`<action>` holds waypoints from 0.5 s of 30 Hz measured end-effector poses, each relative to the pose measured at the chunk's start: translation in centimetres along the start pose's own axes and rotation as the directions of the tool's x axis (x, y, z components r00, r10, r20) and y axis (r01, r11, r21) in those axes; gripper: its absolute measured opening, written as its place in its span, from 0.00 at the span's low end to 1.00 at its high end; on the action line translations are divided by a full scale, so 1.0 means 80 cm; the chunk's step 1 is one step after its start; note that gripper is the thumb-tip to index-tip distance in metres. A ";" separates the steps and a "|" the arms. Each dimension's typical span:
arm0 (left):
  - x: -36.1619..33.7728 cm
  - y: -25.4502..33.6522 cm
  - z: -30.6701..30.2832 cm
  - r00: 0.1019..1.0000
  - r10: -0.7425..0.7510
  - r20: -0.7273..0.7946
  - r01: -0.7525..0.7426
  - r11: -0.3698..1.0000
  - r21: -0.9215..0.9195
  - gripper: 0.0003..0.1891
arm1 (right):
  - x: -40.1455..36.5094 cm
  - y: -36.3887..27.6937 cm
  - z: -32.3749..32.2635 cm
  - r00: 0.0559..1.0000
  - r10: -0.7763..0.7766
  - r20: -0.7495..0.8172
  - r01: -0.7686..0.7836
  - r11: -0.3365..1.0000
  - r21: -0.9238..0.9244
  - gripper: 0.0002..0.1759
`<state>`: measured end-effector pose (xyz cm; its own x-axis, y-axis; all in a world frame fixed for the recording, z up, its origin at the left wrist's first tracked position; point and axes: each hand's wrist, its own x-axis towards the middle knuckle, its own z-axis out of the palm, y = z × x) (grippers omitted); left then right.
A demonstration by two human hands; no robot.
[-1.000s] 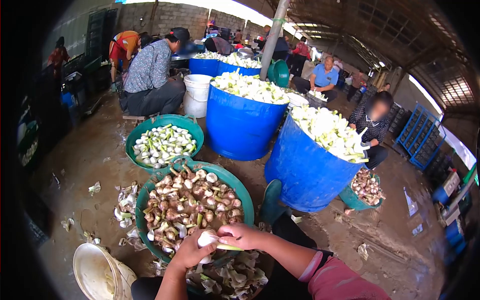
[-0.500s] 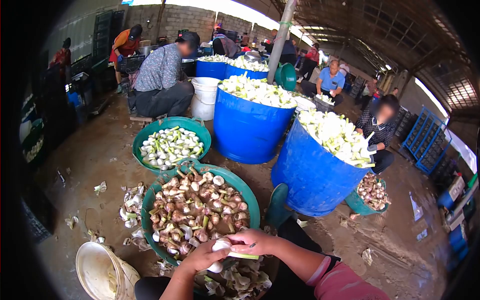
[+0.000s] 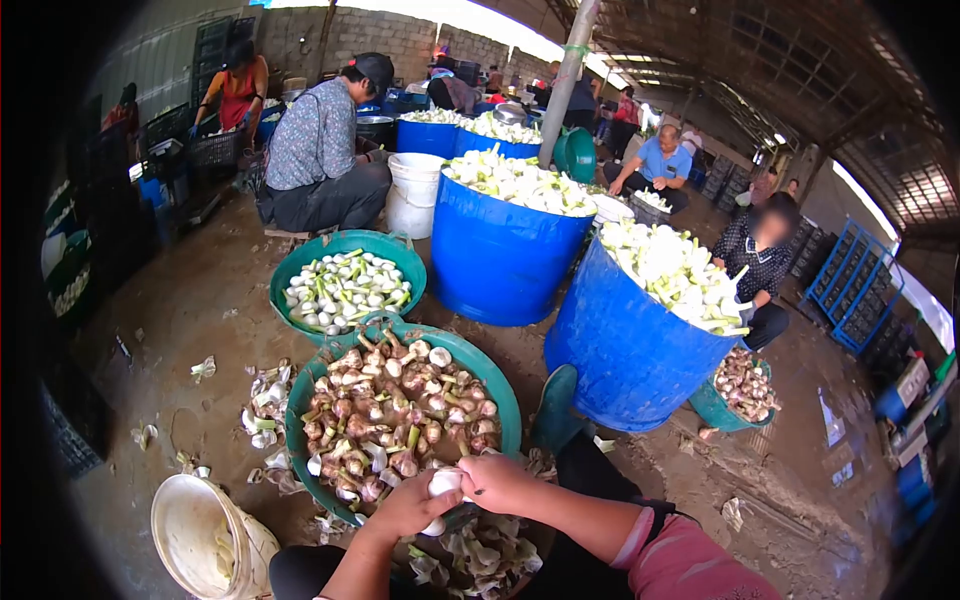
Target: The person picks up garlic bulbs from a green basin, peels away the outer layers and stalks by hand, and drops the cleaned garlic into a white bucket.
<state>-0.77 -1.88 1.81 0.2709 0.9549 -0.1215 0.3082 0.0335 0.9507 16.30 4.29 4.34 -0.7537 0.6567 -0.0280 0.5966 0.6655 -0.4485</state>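
Observation:
A peeled white garlic bulb (image 3: pixel 446 483) sits between my two hands, above the near rim of a green tub (image 3: pixel 512 420). My left hand (image 3: pixel 407 508) is closed around it. A second white bulb (image 3: pixel 434 527) shows under the left fingers. Pressed against the first bulb, my right hand (image 3: pixel 495 485) is closed on it, and a small dark thing shows by its thumb, too small to name. Brownish unpeeled garlic (image 3: pixel 385 410) fills the tub. Loose garlic skins (image 3: pixel 480 555) lie below my hands.
Another green tub (image 3: pixel 415 265) holds peeled garlic with stems. Large blue barrels (image 3: pixel 510 265) heaped with garlic stand ahead, beside a white bucket (image 3: pixel 412 215). A cream bucket (image 3: pixel 190 520) is at lower left. My boot (image 3: pixel 555 405) rests near a barrel. Several people sit or stand around.
My right hand has closed in over the bulb and shifted slightly left; the green stem that stuck out below it no longer shows. The view has shifted slightly.

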 end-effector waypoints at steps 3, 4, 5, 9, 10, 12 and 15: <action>0.002 0.004 -0.004 0.991 0.124 -0.049 -0.124 0.992 0.007 0.26 | 0.008 0.005 0.006 0.977 0.202 -0.069 -0.185 0.962 0.203 0.08; -0.002 0.010 -0.003 0.969 0.227 -0.095 -0.230 0.973 -0.024 0.26 | 0.017 0.021 0.010 0.960 0.278 0.039 -0.279 0.926 0.253 0.08; 0.000 0.008 0.000 0.971 0.230 -0.065 -0.239 0.950 -0.203 0.27 | 0.026 0.064 0.049 0.969 0.233 0.083 -0.237 0.778 0.581 0.10; 0.001 -0.006 -0.005 0.988 0.154 -0.009 -0.105 0.625 -0.774 0.32 | 0.022 0.024 -0.011 0.930 0.195 0.311 -0.327 0.051 0.944 0.09; 0.007 -0.008 -0.005 0.974 0.228 -0.007 -0.124 0.506 -0.853 0.33 | 0.030 0.024 -0.002 0.960 0.119 0.255 -0.241 -0.121 0.963 0.08; 0.007 -0.002 -0.006 0.988 0.154 -0.013 -0.093 0.526 -0.845 0.34 | 0.031 0.021 0.000 0.980 0.115 0.165 -0.136 -0.222 0.965 0.08; 0.023 -0.024 -0.003 0.994 0.007 -0.111 -0.086 0.680 -0.728 0.31 | 0.041 0.009 0.015 0.920 0.082 -0.384 0.110 0.885 0.453 0.08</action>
<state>-1.07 -0.15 -0.14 0.1704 0.9820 -0.0820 -0.4774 0.1551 0.8649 13.88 6.51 2.88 -0.5383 0.7947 0.2806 0.3195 0.5006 -0.8046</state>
